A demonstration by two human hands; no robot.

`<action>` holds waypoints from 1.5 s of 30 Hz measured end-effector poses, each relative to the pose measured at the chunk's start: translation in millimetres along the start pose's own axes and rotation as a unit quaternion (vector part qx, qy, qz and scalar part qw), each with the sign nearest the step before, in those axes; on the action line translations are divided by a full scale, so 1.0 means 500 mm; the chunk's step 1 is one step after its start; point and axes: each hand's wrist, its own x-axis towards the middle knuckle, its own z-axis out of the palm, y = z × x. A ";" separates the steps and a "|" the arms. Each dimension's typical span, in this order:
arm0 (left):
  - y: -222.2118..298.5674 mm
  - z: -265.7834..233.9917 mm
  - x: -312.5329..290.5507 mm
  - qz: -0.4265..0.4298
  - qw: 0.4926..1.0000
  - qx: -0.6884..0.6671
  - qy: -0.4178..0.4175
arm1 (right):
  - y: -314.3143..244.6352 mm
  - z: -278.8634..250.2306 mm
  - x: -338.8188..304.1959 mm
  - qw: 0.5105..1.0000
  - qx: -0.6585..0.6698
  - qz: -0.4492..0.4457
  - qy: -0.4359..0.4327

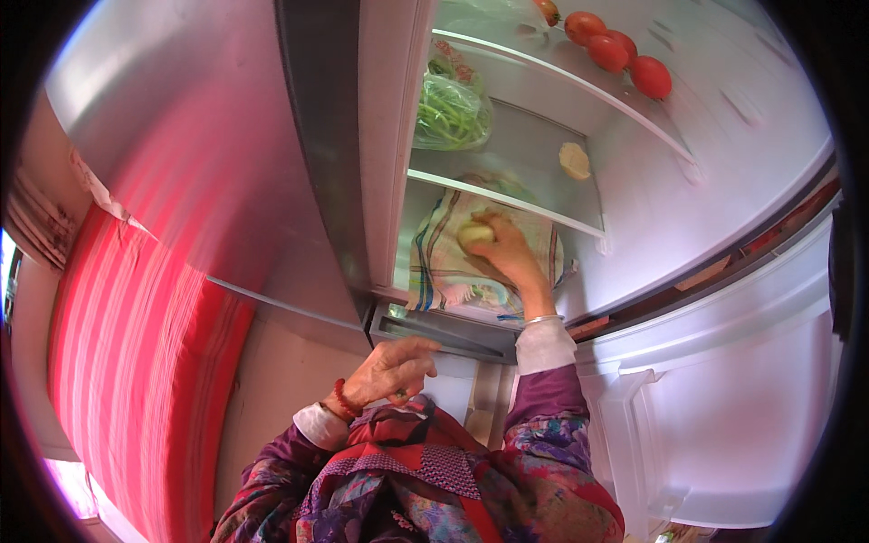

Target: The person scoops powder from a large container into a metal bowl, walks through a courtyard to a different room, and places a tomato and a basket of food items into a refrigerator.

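My right hand reaches into the lower part of an opened refrigerator. Its fingers are closed around a pale yellow-green, round piece of produce; its exact kind is unclear. Under that hand lies a light checked cloth with coloured stripes, spread over something I cannot make out. My left hand hangs in front of my body, below the refrigerator's front edge. Its index finger points out, the other fingers are loosely bent, and no object shows in it.
A glass shelf crosses above my right hand. Higher up are a plastic bag of green vegetables, a pale piece of food and several tomatoes. The refrigerator door stands opened at right; red striped fabric is at left.
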 end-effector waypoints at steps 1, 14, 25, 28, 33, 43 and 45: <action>0.004 0.001 0.000 0.001 1.000 0.002 0.003 | 0.010 0.009 0.000 0.999 -0.032 -0.028 -0.012; -0.012 -0.029 -0.064 0.032 0.999 -0.019 0.039 | -0.206 -0.120 -0.027 0.969 -0.141 -0.108 0.171; -0.102 -0.056 -0.132 0.030 0.981 -0.136 0.136 | 0.052 -0.232 0.184 0.895 -0.342 -0.060 0.280; -0.123 -0.065 -0.138 0.034 0.970 -0.151 0.187 | -0.055 -0.192 0.129 0.966 -0.063 -0.139 0.209; -0.140 -0.079 -0.130 0.027 0.909 -0.347 0.228 | -0.183 -0.097 -0.036 0.984 0.002 -0.173 0.046; -0.064 -0.084 -0.052 0.099 0.863 -0.491 0.068 | -0.089 -0.016 -0.074 0.970 -0.159 -0.136 0.121; -0.007 -0.067 -0.052 0.127 0.854 -0.503 0.032 | -0.101 -0.016 -0.086 0.959 -0.191 -0.152 0.142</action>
